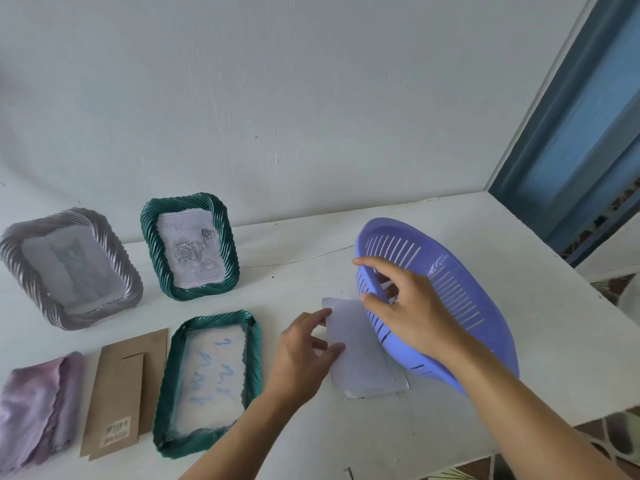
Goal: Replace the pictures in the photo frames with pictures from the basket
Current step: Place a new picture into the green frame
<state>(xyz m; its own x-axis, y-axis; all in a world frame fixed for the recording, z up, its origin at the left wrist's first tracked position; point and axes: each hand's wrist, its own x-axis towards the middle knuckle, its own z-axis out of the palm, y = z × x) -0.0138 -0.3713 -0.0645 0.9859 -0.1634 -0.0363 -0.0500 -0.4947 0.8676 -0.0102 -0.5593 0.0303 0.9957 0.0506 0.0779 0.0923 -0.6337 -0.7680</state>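
Surface [540, 344], left to right:
- Purple cloth [38, 410] lying at the near left corner.
- Silver frame [20, 244] leaning at the back left.
- Cardboard backing [121, 393] lying flat beside the cloth.
- Green frame [156, 251] standing near the back edge, showing a rose picture.
- Second green frame [166, 386] lying face down near the front edge.
- Left hand [301, 355], its grip pinching the edge of a white picture [363, 355] mid-surface.
- Right hand [412, 306], its grip clamping the rim of the tilted purple basket [467, 271] toward the right edge.

Left of the glossy plastic basket [491, 306]: matt paper sheet [363, 358], glossy ribbed green frame [255, 358] (plastic-looking), matt cardboard backing [117, 393], soft cloth [34, 410].
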